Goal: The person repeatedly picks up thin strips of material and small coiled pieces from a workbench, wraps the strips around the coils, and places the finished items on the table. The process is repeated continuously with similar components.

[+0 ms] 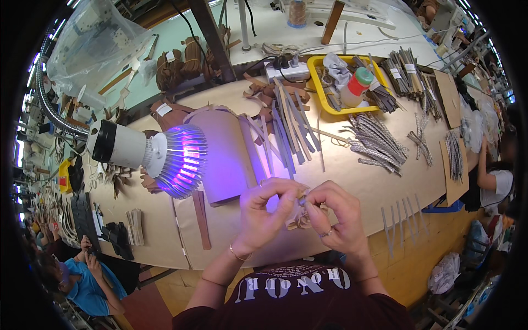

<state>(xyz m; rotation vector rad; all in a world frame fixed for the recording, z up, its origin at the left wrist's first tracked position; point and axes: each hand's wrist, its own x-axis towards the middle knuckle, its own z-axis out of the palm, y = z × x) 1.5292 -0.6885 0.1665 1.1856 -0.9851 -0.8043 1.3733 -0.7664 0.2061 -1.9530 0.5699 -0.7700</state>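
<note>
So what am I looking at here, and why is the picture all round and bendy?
The picture comes from a small camera worn on a person's head, looking down at their own hands. Its lens sees very wide, so straight edges curve near the rim. There is no machine here, only two bare hands. The left hand and the right hand together pinch a small tan strip piece just above a big table. A lamp on a bendy arm glows purple beside them. On the table lie brown strips, a pile of braided straps, and a yellow tray holding a bottle with red and green on top. Other people sit at the edges.
</note>
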